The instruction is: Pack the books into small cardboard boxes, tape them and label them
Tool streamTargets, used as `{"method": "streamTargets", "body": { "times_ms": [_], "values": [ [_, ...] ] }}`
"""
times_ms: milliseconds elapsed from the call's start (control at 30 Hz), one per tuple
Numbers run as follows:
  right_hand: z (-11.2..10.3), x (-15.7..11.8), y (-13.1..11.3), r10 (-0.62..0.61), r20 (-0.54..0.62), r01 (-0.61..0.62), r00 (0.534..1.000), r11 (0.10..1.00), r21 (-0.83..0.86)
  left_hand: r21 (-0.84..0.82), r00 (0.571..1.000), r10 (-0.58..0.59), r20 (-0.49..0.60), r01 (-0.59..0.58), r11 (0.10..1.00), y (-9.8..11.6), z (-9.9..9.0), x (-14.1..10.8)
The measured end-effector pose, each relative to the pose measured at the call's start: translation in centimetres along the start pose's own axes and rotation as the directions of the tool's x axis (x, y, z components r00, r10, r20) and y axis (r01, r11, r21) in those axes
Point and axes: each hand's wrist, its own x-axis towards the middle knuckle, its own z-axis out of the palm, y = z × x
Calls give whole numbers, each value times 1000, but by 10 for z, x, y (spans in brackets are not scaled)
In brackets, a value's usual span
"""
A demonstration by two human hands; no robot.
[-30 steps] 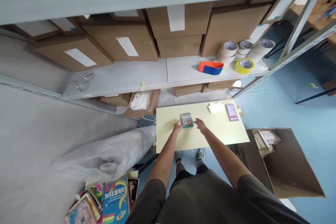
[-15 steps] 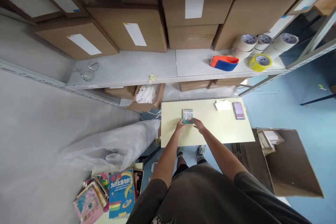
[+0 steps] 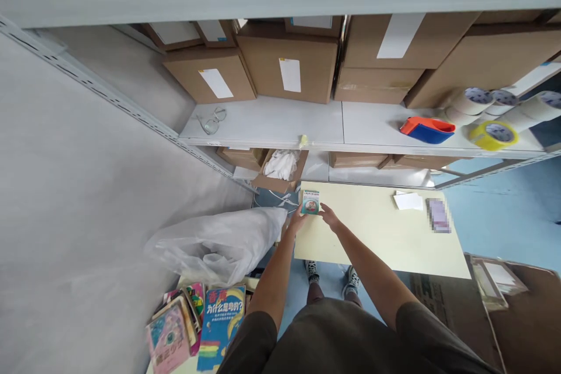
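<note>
A small green and white book [image 3: 311, 203] is at the left end of the pale yellow table [image 3: 372, 234]. Its lower left edge is gripped by my left hand [image 3: 297, 221]. On its right side, my right hand [image 3: 328, 216] is close to the lower corner with fingers apart; whether the fingertips touch it is too small to tell. White slips of paper [image 3: 408, 201] and a blurred purple item [image 3: 439, 215] lie toward the table's right end.
Behind the table a shelf [image 3: 272, 123] holds cardboard boxes [image 3: 289, 67], glasses, an orange-blue tape dispenser [image 3: 427, 130] and tape rolls [image 3: 493, 134]. A plastic bag [image 3: 219, 242] and books [image 3: 221, 327] are at left, an open carton [image 3: 530, 321] at right.
The view has shifted left, so the shelf and table appear further right. The book is now nearer the table's left edge, with both hands still beside it.
</note>
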Motion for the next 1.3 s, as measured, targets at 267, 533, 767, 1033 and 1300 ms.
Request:
{"method": "streamTargets", "body": {
  "times_ms": [267,533,767,1033,1300],
  "values": [
    [-70,-60,-56,-360,-150,346,921,931,-113,179,973,176,152,-202,963,65,28,-28],
    [-187,-126,-98,-536,-368,474,760,844,-250,294,854,380,357,-489,821,132,110,-27],
    [-296,-144,-127,-622,-397,540,675,783,-308,265,798,438,414,-567,780,189,236,-20],
    [-377,-97,-189,-819,-211,650,533,556,-518,374,774,519,362,-631,679,230,335,-3],
    [-400,-40,-294,-876,26,574,481,293,-765,442,748,614,251,-653,615,245,332,-15]
  ]
}}
